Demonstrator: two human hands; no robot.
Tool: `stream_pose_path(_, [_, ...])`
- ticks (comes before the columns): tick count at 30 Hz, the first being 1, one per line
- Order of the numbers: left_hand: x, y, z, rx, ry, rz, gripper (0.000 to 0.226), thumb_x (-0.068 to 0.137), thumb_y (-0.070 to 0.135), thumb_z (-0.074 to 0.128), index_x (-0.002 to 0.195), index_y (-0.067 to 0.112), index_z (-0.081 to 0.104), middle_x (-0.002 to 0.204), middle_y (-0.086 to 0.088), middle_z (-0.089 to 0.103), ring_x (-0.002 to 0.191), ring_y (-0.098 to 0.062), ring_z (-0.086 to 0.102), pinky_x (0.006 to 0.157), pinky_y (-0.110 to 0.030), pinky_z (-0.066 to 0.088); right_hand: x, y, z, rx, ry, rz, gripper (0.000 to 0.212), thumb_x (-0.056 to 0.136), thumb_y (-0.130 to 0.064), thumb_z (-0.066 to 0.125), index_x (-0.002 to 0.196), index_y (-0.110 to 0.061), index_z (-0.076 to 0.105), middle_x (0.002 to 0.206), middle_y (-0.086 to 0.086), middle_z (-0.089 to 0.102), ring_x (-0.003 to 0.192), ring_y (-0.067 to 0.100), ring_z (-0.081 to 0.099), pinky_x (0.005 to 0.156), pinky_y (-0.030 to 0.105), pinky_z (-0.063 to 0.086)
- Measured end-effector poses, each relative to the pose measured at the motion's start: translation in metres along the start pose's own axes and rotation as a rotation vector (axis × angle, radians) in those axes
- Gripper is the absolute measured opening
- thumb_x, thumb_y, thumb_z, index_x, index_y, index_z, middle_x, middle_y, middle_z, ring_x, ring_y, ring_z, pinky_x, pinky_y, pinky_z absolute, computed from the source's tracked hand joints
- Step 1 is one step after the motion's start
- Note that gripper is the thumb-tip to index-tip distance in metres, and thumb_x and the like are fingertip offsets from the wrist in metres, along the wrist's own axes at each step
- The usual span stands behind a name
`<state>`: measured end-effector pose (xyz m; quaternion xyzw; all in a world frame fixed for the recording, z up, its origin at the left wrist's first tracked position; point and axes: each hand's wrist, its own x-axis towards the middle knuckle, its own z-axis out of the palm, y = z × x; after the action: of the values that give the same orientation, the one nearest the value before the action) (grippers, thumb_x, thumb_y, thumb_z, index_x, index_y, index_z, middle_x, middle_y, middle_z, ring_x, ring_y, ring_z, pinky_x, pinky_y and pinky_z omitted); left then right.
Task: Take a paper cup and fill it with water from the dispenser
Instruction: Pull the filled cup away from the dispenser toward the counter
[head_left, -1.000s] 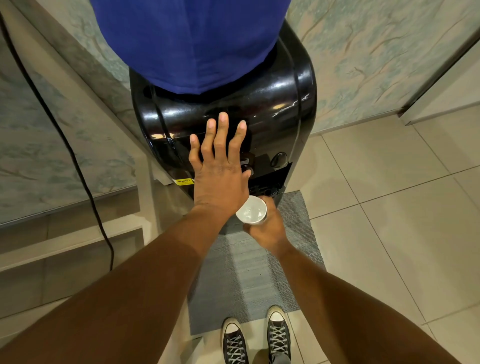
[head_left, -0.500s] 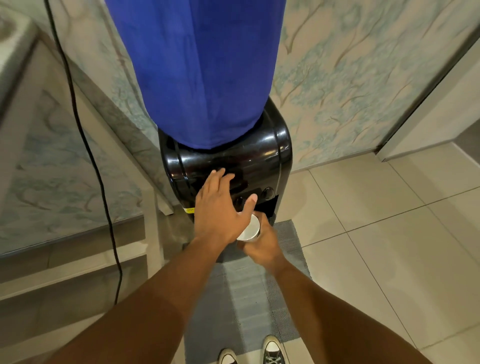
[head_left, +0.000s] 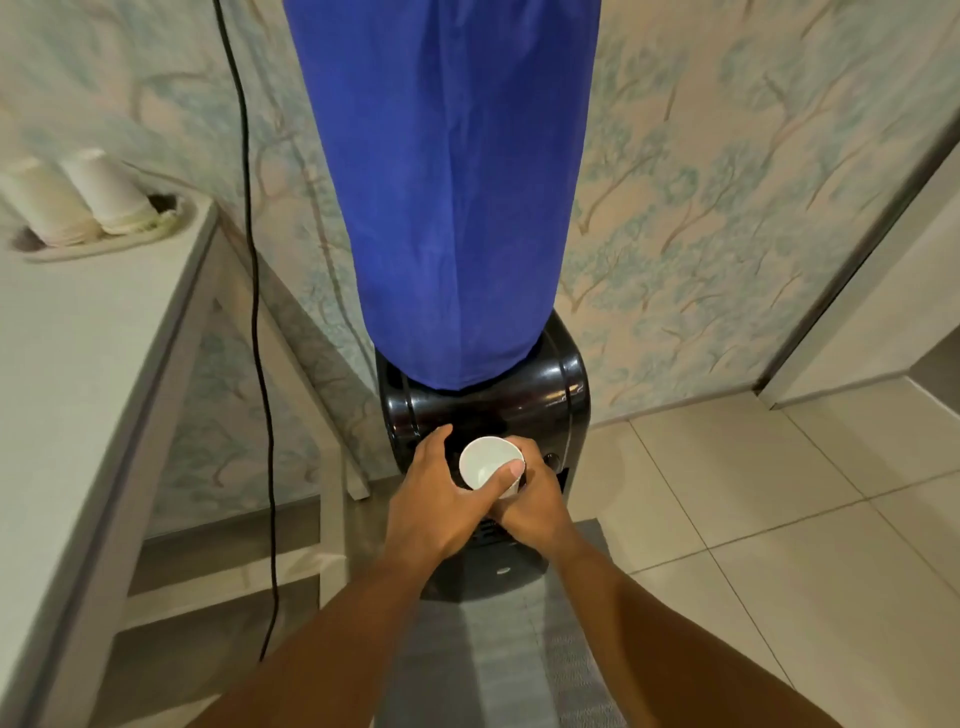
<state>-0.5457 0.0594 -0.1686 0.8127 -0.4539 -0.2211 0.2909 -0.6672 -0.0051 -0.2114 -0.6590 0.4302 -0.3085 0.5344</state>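
While I stand before the black water dispenser (head_left: 485, 410), I hold the white paper cup (head_left: 488, 466) in front of its tap panel, mouth up so it can catch water. My right hand (head_left: 530, 501) wraps its far side and underside, fingers closed round it. My left hand (head_left: 441, 501) steadies the near side, thumb laid on the rim, fingers curled loosely toward the dispenser's front; it grips nothing else. I cannot tell whether water is in the cup. Left of the dispenser, spare cup stacks (head_left: 78, 205) sit on a pale table (head_left: 88, 374). Above it hangs the bottle's blue cover (head_left: 447, 182)
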Motion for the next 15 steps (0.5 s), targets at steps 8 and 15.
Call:
stream_pose_path(8, [-0.005, 0.025, -0.050, -0.163, 0.081, 0.038, 0.110, 0.051, 0.097, 0.056, 0.141, 0.037, 0.038, 0.136, 0.015, 0.053, 0.120, -0.008, 0.054, 0.099, -0.040, 0.050, 0.009, -0.066, 0.006, 0.041, -0.037, -0.078, 0.063, 0.073, -0.025, 0.080, 0.121, -0.039, 0.041, 0.111, -0.016, 0.054, 0.103, 0.009, 0.055, 0.061, 0.007, 0.049])
stream_pose_path(15, [-0.008, 0.034, -0.092, -0.291, 0.121, 0.129, 0.086, 0.053, 0.086, 0.070, 0.125, 0.045, 0.048, 0.115, 0.023, 0.061, 0.106, 0.001, 0.059, 0.086, -0.025, 0.054, 0.015, -0.114, 0.023, 0.066, -0.040, -0.157, 0.063, 0.071, -0.029, 0.082, 0.122, -0.034, 0.045, 0.116, -0.010, 0.058, 0.107, 0.009, 0.057, 0.072, 0.012, 0.052])
